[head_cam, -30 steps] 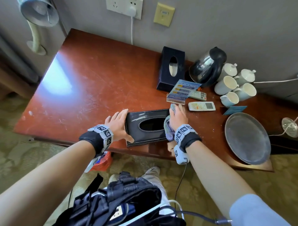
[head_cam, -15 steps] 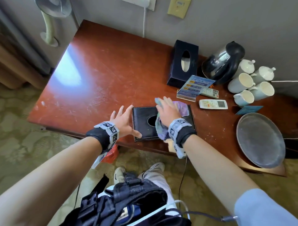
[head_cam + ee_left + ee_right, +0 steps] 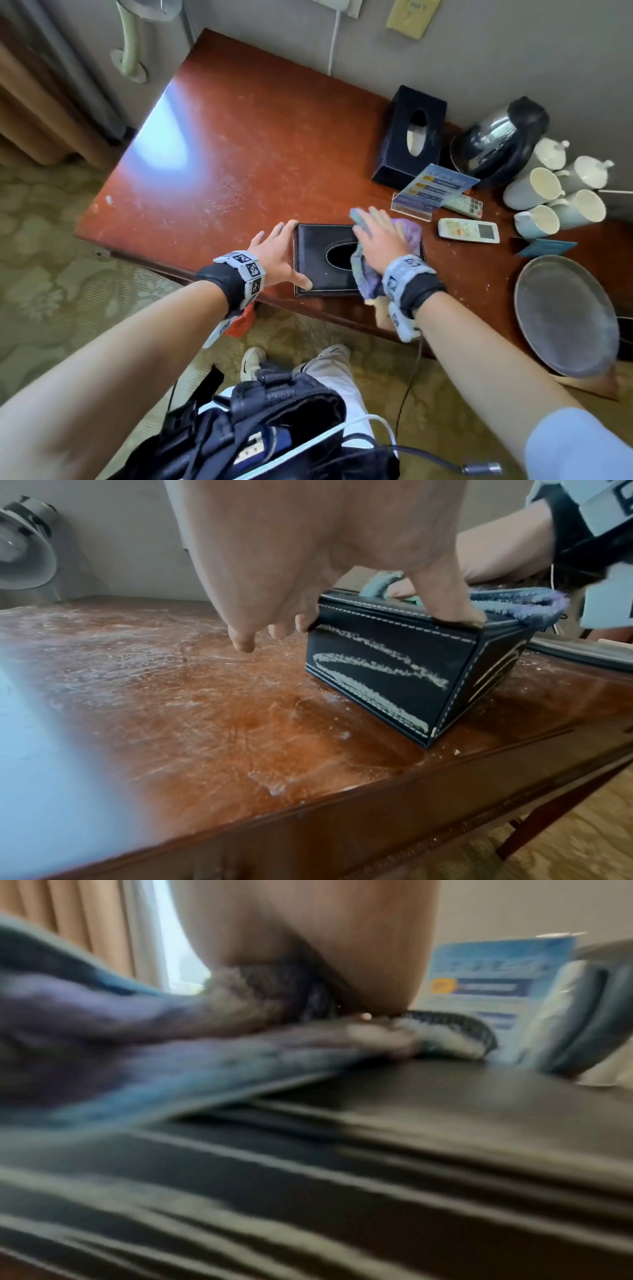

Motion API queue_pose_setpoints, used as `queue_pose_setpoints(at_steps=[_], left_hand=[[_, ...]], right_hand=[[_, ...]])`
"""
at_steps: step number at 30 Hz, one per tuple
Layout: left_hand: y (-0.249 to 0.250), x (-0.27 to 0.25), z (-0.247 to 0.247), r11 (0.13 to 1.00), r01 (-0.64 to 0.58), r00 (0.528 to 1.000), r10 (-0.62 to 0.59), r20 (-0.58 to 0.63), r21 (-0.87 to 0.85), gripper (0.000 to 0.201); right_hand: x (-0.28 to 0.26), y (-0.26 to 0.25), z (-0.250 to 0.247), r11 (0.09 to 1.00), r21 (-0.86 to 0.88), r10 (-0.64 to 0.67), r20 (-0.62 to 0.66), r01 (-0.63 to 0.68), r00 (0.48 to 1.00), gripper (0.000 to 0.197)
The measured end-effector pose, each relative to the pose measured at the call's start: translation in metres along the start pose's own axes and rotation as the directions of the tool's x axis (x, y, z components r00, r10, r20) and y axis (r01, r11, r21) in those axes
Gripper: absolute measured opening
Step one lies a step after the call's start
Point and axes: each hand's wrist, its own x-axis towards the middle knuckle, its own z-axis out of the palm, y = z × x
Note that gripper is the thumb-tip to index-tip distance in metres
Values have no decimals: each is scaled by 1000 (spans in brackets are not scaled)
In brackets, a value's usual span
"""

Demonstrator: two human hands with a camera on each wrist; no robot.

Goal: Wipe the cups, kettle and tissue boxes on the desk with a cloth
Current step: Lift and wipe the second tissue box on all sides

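Note:
A black leather tissue box point(image 3: 322, 270) point(image 3: 394, 669) lies near the desk's front edge. My left hand point(image 3: 279, 251) braces its left end, fingers fairly straight and the thumb point(image 3: 445, 601) pressing on the top edge. My right hand point(image 3: 376, 236) lies flat on a purple-blue cloth point(image 3: 409, 233) point(image 3: 137, 1047), pressing it on the box's top, right of the opening. A second dark tissue box point(image 3: 411, 137) stands at the back by the kettle point(image 3: 496, 137). Several white cups point(image 3: 534, 190) are grouped to its right. The right wrist view is motion-blurred.
A blue sign card point(image 3: 433, 190) and two remotes point(image 3: 469, 230) lie just beyond the box. A round grey tray point(image 3: 565, 315) sits at the desk's point(image 3: 239, 154) right front. The left part shows only dusty scratches. A white cable point(image 3: 334, 44) hangs from the wall.
My right hand has swept the cloth from the box's right end up onto its top. The left hand has stayed at the left end.

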Motion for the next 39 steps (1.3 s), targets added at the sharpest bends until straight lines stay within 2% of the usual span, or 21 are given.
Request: queue_pose_setpoints(at_steps=[2,4,5,8,10,12,14,18,22,26,27,29,32,37,39], left_hand=[[0,0,0,1000,0,1000,0,4,-3,134],[0,1,-1,1000,5,1000,-5,11,0,135],[0,2,-2,1000,7,1000,-7,15,2,136],[0,4,-3,999,5,1000,-6,13,38,137],[-1,5,-2,999,-1,1000,1,13,47,138],[-1,2,-2,999,6,1000,-6,3,39,136],[2,-3,-4,1000,12,1000,-12,4,22,134],[6,-6,-7,1000,20,1000,-20,17,11,133],[-3,0,-1,989,-88,994,96,-60,120,139],[-6,-1,1,941,-204,978,207,15,271,144],[-6,-1,1,940,-210,977,214,16,269,144],[-8,0,1,939,-213,975,222,-4,270,144],[-12,1,3,931,-209,974,225,-20,301,145],[-13,2,3,921,-201,974,224,-30,332,144],[-12,2,2,923,-201,975,221,-23,329,144]], right_hand=[[2,14,-7,995,6,103,-13,-103,995,47],[2,2,-4,990,21,142,-34,-142,989,45],[0,-13,0,993,28,112,-35,-111,993,45],[-13,-67,22,993,-1,-115,4,115,993,45],[-21,-84,31,986,23,-163,21,162,986,47],[-18,-76,30,984,-14,-178,38,179,983,48],[-11,-48,21,990,-49,-131,26,132,991,48],[0,20,-3,994,-9,109,-20,-109,994,48],[0,29,-2,990,31,136,-53,-135,989,47],[-1,12,4,986,106,147,-146,-132,978,44],[-4,2,8,987,124,116,-153,-97,981,43],[-14,-27,22,991,118,-49,-128,64,991,43],[-42,-57,49,952,19,-302,-84,305,950,45],[-69,-18,52,858,-78,-513,-86,508,854,45],[-76,4,49,876,-79,-481,-115,475,869,44]])
